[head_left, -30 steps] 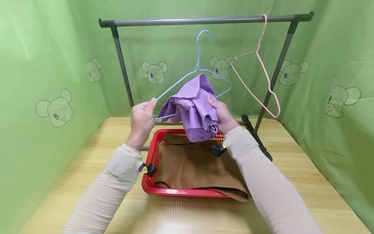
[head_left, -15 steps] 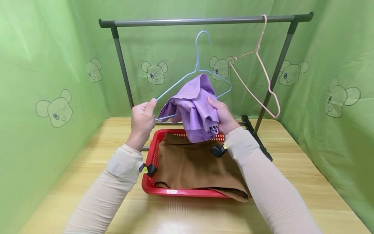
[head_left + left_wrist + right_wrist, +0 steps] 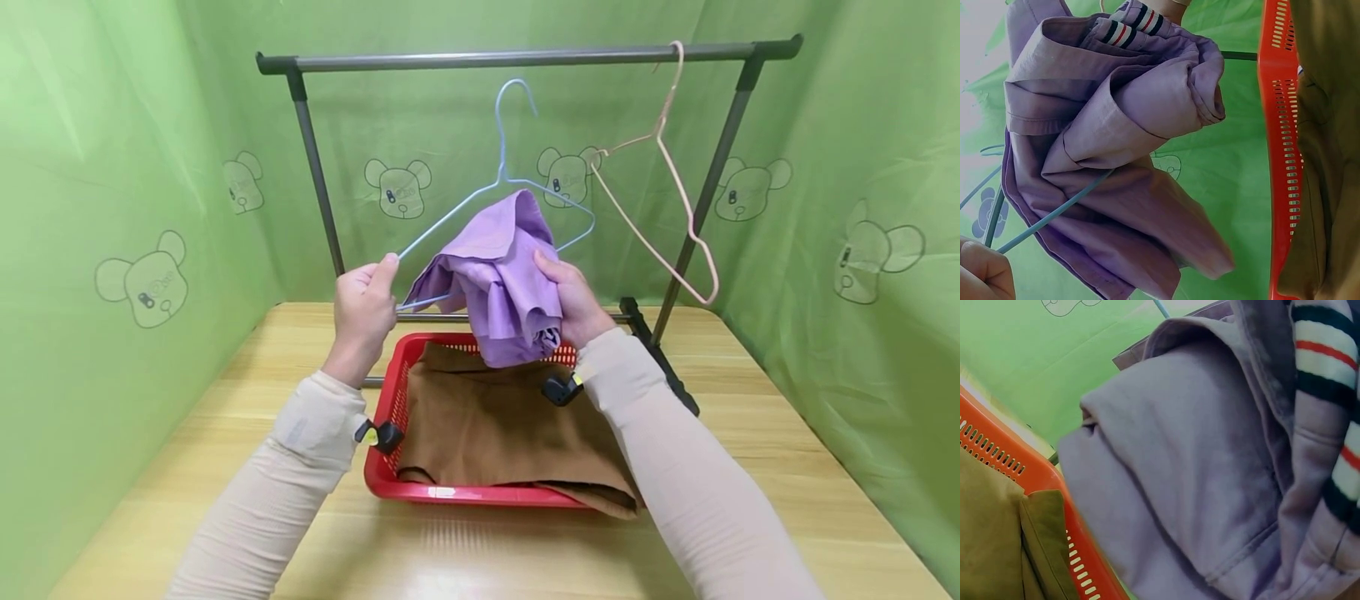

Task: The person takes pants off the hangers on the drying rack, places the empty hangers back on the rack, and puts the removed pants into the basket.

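Note:
My left hand [image 3: 365,308] grips the left corner of a light blue wire hanger [image 3: 442,231], whose hook points up, free of any rail. The hanger's lower bar runs into the folds of a bunched purple garment [image 3: 498,283]; its right end shows behind the cloth. From the right side my right hand [image 3: 573,298] holds this garment, thumb on top and fingers hidden behind it. Striped bands in dark, white and red [image 3: 1117,32] show on the garment in both wrist views. It hangs over a red basket [image 3: 381,479] that contains folded brown clothing [image 3: 495,425].
Behind the basket stands a clothes rack [image 3: 480,60] with a grey metal bar. A pink hanger [image 3: 684,187] hangs near its right end. The rack's black foot [image 3: 660,358] stands on the wooden table [image 3: 757,442]. Green curtains [image 3: 150,125] enclose the table at the back and sides.
The blue hanger's hook has tipped slightly to the left, and my left hand has shifted a little with it. My right hand and the purple garment stay nearly still.

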Demonstrator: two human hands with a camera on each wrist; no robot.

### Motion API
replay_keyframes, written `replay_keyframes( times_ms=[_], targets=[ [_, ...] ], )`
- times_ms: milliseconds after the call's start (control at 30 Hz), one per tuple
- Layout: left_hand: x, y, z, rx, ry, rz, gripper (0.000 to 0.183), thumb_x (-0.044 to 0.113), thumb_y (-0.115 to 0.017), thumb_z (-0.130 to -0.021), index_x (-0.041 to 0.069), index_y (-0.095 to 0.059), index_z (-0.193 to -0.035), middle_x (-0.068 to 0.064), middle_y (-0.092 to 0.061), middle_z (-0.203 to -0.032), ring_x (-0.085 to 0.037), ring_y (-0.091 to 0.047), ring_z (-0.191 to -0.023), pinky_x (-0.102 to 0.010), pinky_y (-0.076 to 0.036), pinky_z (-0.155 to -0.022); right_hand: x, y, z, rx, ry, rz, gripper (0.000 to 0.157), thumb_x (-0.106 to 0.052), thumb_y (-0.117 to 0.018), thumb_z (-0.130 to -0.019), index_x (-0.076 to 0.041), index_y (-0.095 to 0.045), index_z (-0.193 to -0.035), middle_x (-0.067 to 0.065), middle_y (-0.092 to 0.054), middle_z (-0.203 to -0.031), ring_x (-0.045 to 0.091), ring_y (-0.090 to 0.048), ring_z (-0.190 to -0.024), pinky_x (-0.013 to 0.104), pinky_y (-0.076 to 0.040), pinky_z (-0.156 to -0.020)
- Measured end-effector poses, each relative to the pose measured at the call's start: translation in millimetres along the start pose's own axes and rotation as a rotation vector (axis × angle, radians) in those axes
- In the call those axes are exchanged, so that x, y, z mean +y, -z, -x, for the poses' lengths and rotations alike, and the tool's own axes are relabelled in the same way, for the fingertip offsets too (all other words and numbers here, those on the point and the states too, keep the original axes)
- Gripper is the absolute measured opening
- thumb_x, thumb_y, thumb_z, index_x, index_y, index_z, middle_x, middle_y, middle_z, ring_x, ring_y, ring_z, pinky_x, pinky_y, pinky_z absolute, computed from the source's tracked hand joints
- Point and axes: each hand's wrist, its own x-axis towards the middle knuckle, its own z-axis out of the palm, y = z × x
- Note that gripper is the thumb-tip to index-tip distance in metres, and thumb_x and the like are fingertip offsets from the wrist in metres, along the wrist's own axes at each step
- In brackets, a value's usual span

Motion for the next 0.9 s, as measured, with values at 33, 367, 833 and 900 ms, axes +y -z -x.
replay_keyframes(
  times_ms=[33,367,833,900],
  targets=[
    [0.1,0.2,0.1,0.003,0.002,0.0,0.048,0.025,-0.055,-0.099,0.013,-0.042,-0.055,0.005,-0.034,-0.044,-0.007,-0.032,-0.037,-0.019,-0.023,-0.036,-0.1,-0.1,0.1,-0.002,-0.002,-0.002,0.018,-0.022,-0.049,-0.102,-0.006,-0.058,-0.102,0.005,-0.068,-0.083,0.013,-0.066,-0.069,0.023,-0.055,-0.063],
    [0.3,0.8,1.3,0.002,-0.021,-0.03,0.047,0.026,-0.055,-0.099,0.01,-0.043,-0.057,0.004,-0.034,-0.044,-0.008,-0.032,-0.039,-0.019,-0.022,-0.037,-0.1,-0.6,0.9,-0.011,0.002,0.02,0.018,-0.024,-0.049,-0.102,-0.007,-0.057,-0.104,0.004,-0.068,-0.083,0.013,-0.066,-0.069,0.023,-0.055,-0.063],
    [-3.0,0.3,0.3,0.016,-0.02,-0.052,0.047,0.026,-0.055,-0.1,0.012,-0.045,-0.056,0.004,-0.035,-0.044,-0.008,-0.032,-0.039,-0.02,-0.023,-0.037,-3.0,-0.5,1.9,-0.011,0.019,0.014,0.017,-0.022,-0.049,-0.102,-0.007,-0.058,-0.1,0.004,-0.067,-0.08,0.014,-0.066,-0.067,0.023,-0.055,-0.061],
    [-3.2,0.4,0.1,0.016,-0.026,-0.054,0.047,0.026,-0.055,-0.1,0.012,-0.044,-0.056,0.004,-0.035,-0.044,-0.008,-0.032,-0.039,-0.02,-0.022,-0.037,-3.9,-0.8,2.2,-0.011,0.018,0.013,0.017,-0.022,-0.049,-0.102,-0.007,-0.058,-0.101,0.004,-0.067,-0.08,0.014,-0.066,-0.067,0.023,-0.055,-0.061]
  ],
)
